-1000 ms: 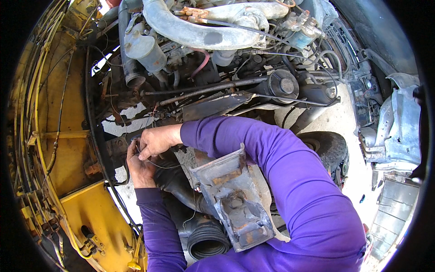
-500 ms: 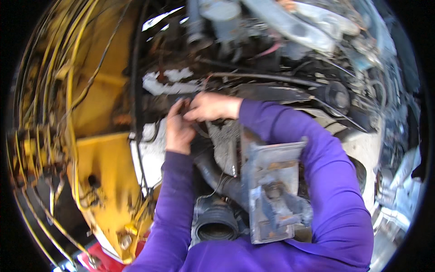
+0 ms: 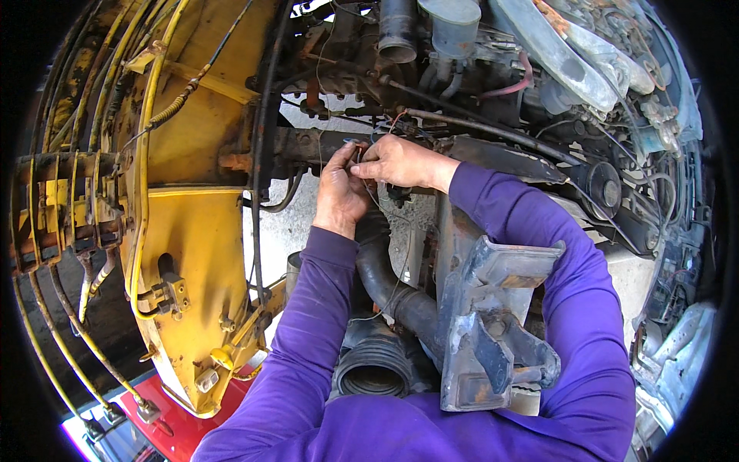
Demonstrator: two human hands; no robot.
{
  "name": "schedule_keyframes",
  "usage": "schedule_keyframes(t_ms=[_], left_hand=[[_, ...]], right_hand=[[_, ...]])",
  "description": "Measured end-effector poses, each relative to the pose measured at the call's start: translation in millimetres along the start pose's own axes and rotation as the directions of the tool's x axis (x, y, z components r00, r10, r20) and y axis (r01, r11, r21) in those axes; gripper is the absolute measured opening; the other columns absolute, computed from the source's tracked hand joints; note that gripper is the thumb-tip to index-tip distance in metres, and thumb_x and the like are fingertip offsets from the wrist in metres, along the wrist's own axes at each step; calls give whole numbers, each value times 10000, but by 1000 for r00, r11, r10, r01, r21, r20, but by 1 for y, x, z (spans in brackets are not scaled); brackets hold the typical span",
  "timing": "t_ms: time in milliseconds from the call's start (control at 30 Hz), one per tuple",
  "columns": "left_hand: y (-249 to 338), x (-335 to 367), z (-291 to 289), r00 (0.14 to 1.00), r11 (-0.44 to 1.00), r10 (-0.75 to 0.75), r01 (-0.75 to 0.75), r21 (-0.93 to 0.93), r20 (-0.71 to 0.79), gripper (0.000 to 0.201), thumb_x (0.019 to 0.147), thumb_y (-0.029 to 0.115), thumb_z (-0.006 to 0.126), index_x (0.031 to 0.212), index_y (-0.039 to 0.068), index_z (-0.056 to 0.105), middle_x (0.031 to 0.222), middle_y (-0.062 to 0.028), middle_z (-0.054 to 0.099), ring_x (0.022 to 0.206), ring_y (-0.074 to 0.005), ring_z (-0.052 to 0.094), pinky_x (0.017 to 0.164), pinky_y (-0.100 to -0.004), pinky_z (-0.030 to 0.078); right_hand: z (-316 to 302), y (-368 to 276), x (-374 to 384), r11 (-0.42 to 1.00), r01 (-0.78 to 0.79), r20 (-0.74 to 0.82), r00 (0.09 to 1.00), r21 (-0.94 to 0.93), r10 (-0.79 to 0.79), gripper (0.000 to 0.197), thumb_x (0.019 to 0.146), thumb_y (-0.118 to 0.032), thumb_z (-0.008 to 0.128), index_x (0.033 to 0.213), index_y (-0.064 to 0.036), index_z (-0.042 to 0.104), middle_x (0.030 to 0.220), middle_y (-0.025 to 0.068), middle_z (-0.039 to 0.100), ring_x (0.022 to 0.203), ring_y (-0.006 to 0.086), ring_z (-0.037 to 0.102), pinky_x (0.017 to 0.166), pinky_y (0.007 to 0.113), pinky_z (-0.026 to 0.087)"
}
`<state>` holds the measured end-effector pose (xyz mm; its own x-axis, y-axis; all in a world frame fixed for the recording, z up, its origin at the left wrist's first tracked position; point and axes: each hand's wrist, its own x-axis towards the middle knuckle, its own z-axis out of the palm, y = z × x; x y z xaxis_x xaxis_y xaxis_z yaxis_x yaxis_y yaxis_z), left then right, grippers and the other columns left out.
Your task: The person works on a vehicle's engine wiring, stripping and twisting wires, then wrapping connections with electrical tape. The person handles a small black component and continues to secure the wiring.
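My left hand (image 3: 341, 194) is raised palm up in the middle, its thumb and fingertips pinched together. Against them press the fingers of my right hand (image 3: 409, 164), bent in from the right. Thin electrical wires (image 3: 398, 119) run to the fingertips, with bits of red and blue showing there. The very ends between my fingers are too small to make out. Just below my hands a black hose (image 3: 375, 266) curves down, and a thin loose wire (image 3: 397, 288) lies across it. A dark metal shaft (image 3: 304, 146) passes behind my left fingertips.
A grey metal bracket (image 3: 481, 377) stands close to my right forearm. Near my body a ribbed rubber duct (image 3: 373, 362) opens upward. Yellow machine plating (image 3: 202, 254) and yellow pipes (image 3: 144, 185) fill the left. Engine parts and a pulley (image 3: 604, 187) lie at the right.
The view has shifted, so the scene sits further right and is sharper. My hands stay together at the wires, with fingers still pinched.
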<state>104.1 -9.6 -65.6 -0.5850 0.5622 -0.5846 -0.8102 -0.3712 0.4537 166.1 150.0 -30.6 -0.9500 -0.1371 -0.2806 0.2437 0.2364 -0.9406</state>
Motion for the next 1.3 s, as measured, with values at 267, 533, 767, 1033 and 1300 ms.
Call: schedule_keyframes(t_ms=[267,533,767,1033,1300], left_hand=[[2,-4,-2,1000,999,21,-21,28,-18,220,1011,240,539,1046,54,651,1066,-89,689,1014,-258,643,946,-417,490],[7,-21,1,998,970,48,-54,238,30,249,957,223,638,1133,54,687,1056,-64,718,936,-208,656,836,-355,478],[10,-10,-4,999,983,-36,38,179,-14,221,1015,247,605,1140,80,677,1097,-32,700,1034,-216,649,907,-411,501],[28,-7,-16,985,959,-172,162,232,23,151,1022,272,593,1028,137,660,948,35,681,840,-135,636,917,-393,496],[54,11,-18,964,907,-264,255,335,-19,157,1043,218,574,943,106,621,793,34,590,620,-89,516,541,-241,463]], right_hand=[[2,3,5,990,-81,-16,996,119,84,383,968,-325,688,925,51,746,740,73,689,698,132,618,659,305,497],[13,15,11,934,-19,-11,1000,356,25,319,950,-246,684,968,71,711,846,68,703,771,138,638,701,297,521],[-20,-3,-11,974,-88,133,984,-208,118,476,903,-482,723,851,-9,742,725,62,697,675,189,643,644,366,521],[-74,-92,-213,997,-71,-292,954,18,73,424,997,-423,635,1122,-22,696,811,35,647,707,124,590,669,316,509],[41,-166,-432,966,-203,-902,369,159,226,348,964,-293,662,1094,29,689,868,73,679,749,116,615,696,280,503]])
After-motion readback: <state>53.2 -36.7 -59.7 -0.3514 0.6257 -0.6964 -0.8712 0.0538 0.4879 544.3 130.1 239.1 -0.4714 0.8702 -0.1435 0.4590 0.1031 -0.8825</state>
